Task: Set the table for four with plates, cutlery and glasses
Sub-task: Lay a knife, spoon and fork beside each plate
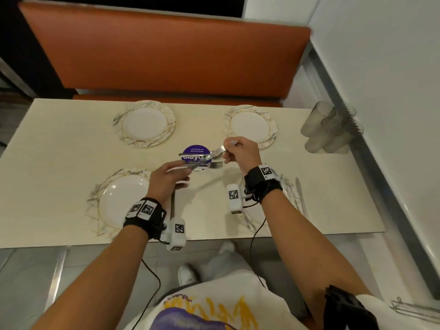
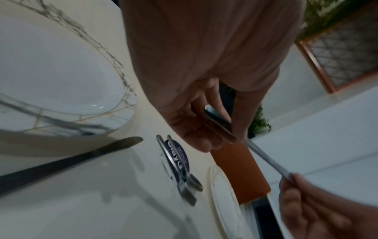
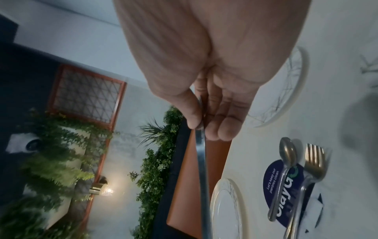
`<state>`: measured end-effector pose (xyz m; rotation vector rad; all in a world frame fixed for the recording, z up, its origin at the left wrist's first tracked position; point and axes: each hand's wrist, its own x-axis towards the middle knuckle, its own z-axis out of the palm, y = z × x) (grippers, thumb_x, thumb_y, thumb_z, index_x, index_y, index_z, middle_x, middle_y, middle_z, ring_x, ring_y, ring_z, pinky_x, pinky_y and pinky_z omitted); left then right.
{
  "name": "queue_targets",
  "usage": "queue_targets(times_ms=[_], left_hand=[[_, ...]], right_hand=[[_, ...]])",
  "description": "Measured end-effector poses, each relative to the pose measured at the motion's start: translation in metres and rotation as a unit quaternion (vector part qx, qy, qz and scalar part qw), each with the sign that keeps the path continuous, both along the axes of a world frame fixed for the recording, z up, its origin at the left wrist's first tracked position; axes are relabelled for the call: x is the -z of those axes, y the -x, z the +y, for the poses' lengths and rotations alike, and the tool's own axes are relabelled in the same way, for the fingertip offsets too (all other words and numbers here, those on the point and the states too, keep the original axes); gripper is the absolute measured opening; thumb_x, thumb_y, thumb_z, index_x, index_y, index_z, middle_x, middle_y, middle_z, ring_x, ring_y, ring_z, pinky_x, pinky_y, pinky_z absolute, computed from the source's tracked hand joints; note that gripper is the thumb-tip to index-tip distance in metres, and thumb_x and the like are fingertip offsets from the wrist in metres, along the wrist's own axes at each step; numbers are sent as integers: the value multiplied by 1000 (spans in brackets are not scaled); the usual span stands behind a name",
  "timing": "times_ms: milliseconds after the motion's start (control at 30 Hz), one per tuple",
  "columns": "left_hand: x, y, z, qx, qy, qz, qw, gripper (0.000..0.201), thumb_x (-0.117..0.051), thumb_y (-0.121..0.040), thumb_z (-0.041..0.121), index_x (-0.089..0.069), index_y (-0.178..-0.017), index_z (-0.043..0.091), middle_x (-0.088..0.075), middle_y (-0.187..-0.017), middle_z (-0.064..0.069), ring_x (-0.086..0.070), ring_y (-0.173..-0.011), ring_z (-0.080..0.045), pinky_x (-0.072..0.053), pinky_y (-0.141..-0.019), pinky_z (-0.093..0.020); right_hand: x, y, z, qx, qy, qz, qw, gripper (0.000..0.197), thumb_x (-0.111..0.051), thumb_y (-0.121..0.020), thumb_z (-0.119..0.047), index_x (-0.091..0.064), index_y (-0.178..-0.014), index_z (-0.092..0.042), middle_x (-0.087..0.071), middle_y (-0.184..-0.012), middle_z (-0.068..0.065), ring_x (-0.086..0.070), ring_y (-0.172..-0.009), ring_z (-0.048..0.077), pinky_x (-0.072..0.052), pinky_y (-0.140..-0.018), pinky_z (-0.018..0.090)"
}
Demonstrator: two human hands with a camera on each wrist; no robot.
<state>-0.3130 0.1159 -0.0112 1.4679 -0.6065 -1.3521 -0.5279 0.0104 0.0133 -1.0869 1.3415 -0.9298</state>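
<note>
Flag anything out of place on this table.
A spoon and fork lie on the purple sticker mid-table, beside no plate. The glasses lie tipped in a pile at the far right edge.

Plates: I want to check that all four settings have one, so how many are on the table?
4. Far left plate, far right plate, near left plate, and near right plate, mostly hidden under the right hand and wrist.

Plates (image 1: 147, 123): glossy white centres, marble-veined rims with gold lines. Knife (image 2: 266, 159), spoon (image 3: 286, 168), fork (image 3: 310, 168): polished shiny metal. Table (image 1: 59, 158) matt cream laminate; tumblers (image 1: 328, 128) frosted, translucent; bench (image 1: 166, 51) smooth orange upholstery.
</note>
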Motion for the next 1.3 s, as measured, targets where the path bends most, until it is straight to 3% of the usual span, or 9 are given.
queue_targets(times_ms=[133, 300, 400, 567, 700, 767, 933, 1100, 1300], left_hand=[[-12, -16, -35, -92, 26, 68, 993, 27, -75, -86, -6, -66, -110, 1, -74, -101, -23, -77, -88, -31, -63, -85, -40], [-17, -12, -96, -115, 21, 23, 993, 16, -73, -88, -3, -70, -103, -8, -73, -96, -29, -74, -81, -30, -64, -85, -42], [-11, -2, -132, -113, 9, 0, 994, 15, -75, -88, 2, -73, -102, -3, -77, -88, -18, -75, -77, -29, -65, -79, -39], [3, 24, -172, -66, -15, 3, 998, 25, -66, -95, 1, -68, -120, 4, -78, -98, -15, -79, -81, -22, -63, -74, -29], [17, 47, -210, -26, -42, 31, 998, 35, -61, -96, -6, -63, -127, 12, -78, -97, -15, -78, -79, -22, -64, -76, -32], [24, 53, -226, -26, -54, 34, 998, 38, -63, -94, -8, -63, -128, 10, -78, -97, -18, -78, -82, -27, -64, -77, -36], [42, 55, -272, -29, -67, -5, 997, 37, -66, -94, -5, -67, -123, 17, -79, -98, -14, -78, -89, -26, -65, -79, -36], [68, 53, -318, 1, -124, -95, 988, 25, -75, -87, -5, -75, -101, 15, -80, -93, -15, -78, -75, -26, -66, -73, -41], [93, 59, -353, 35, -165, -189, 967, 14, -81, -83, -1, -77, -93, 8, -78, -81, -11, -79, -72, -29, -66, -66, -33]], right_hand=[[5, -4, 1, -55, -1, 46, 997, 25, -58, -92, 0, -73, -109, -9, -68, -80, 13, -60, -62, 22, -53, -61, 37], [9, -24, -14, -147, 30, 153, 977, 17, -63, -96, -16, -73, -109, -13, -70, -92, 10, -65, -59, 6, -47, -47, 15], [20, -34, -34, -157, 41, 164, 973, 16, -69, -94, -22, -68, -106, -13, -71, -91, 13, -70, -66, 21, -50, -48, 20], [34, -44, -60, -104, -21, 124, 987, 9, -63, -97, -19, -61, -103, -14, -73, -82, 13, -71, -66, 33, -60, -53, 41], [44, -33, -97, -59, -46, 113, 991, 18, -62, -98, -24, -60, -104, -7, -74, -79, 14, -71, -58, 28, -48, -44, 25], [54, -27, -108, -47, -52, 114, 991, 21, -63, -98, -27, -61, -102, -6, -74, -79, 11, -70, -53, 22, -50, -43, 27], [87, -2, -135, -11, -58, 163, 985, 12, -58, -92, -19, -61, -103, -13, -72, -90, 9, -72, -73, 29, -62, -69, 49], [108, 30, -141, 31, -68, 195, 978, 10, -57, -95, -17, -63, -102, -20, -70, -93, 2, -69, -81, 27, -60, -75, 45], [109, 57, -145, 45, -77, 186, 978, 10, -57, -97, -11, -63, -105, -13, -70, -90, 7, -64, -67, 18, -55, -57, 24]])
